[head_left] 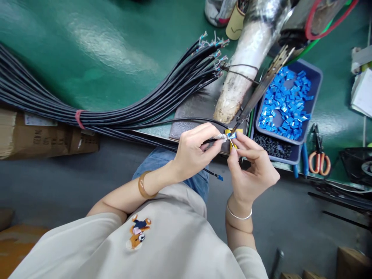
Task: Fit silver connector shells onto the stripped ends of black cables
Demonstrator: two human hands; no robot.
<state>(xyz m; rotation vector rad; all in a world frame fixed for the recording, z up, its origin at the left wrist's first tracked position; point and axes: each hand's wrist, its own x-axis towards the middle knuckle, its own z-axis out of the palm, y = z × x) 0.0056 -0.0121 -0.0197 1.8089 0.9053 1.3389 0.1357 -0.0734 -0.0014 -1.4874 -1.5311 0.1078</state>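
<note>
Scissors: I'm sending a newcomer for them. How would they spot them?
On the green bench, find the tray of blue pieces. Just right of it, at the bench's near edge, lie the scissors. Their orange loop handles set them apart from the blue handles beside them.

Printed cardboard box (80, 143), orange-handled scissors (319, 154)

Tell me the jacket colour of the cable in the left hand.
Black; the cable in the left hand shows in the head view.
</note>
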